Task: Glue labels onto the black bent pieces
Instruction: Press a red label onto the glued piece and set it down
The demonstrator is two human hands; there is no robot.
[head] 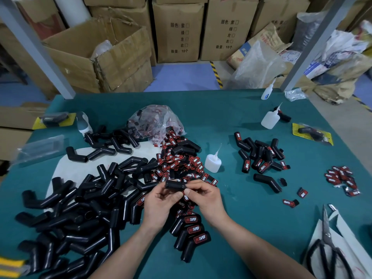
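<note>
Black bent piece (174,184), up over the label heap (181,162), long axis left to right. Sits cradled in curled fingers of left hand (161,201), pinched at its right end by right hand (206,196). Glue bottle (213,162) just beyond, nearer the right hand, likely the next reach

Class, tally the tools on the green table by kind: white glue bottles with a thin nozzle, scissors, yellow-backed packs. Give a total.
White glue bottles: 3
Scissors: 1
Yellow-backed packs: 2
Total: 6
</note>
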